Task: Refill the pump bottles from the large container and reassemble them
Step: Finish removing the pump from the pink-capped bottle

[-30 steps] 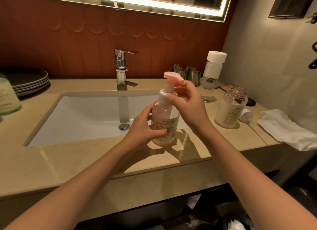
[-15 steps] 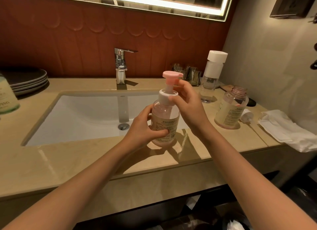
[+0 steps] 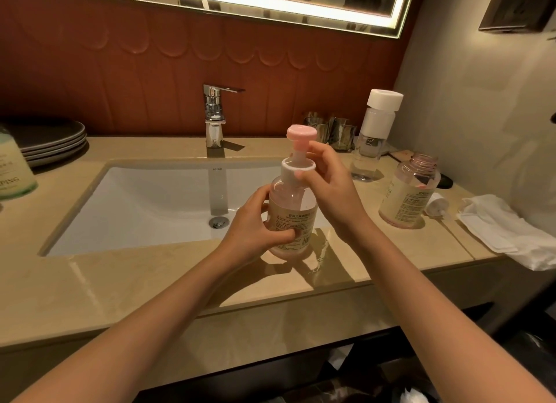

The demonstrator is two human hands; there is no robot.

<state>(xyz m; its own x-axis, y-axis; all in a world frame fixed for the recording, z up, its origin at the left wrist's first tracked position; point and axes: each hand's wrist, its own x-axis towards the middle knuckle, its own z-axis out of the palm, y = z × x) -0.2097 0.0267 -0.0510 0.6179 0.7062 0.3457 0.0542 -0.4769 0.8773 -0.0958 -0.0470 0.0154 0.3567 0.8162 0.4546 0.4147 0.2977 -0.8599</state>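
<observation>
A clear pump bottle [image 3: 293, 204] with pinkish liquid and a cream label stands upright on the counter's front edge by the sink. Its pink pump head [image 3: 301, 133] rises from a white collar [image 3: 298, 166]. My left hand [image 3: 255, 222] grips the bottle's body from the left. My right hand [image 3: 331, 189] holds the white collar, fingers curled round it and the pump stem. A second bottle [image 3: 409, 192] of the same kind stands open-necked at the right, with its white pump part [image 3: 437, 205] lying beside it. A large green-labelled container [image 3: 15, 167] shows at the left edge.
A white sink basin [image 3: 150, 210] with a chrome tap [image 3: 215, 119] lies behind the bottle. Dark plates [image 3: 54, 140] are stacked at the back left. A tall clear bottle with a white cap [image 3: 374, 131] and glasses [image 3: 328, 130] stand at the back right. White cloth [image 3: 508, 231] lies far right.
The pink pump head has turned from pointing right to facing more toward me. My right hand has shifted its hold round the collar. The bottle and my left hand stay in place.
</observation>
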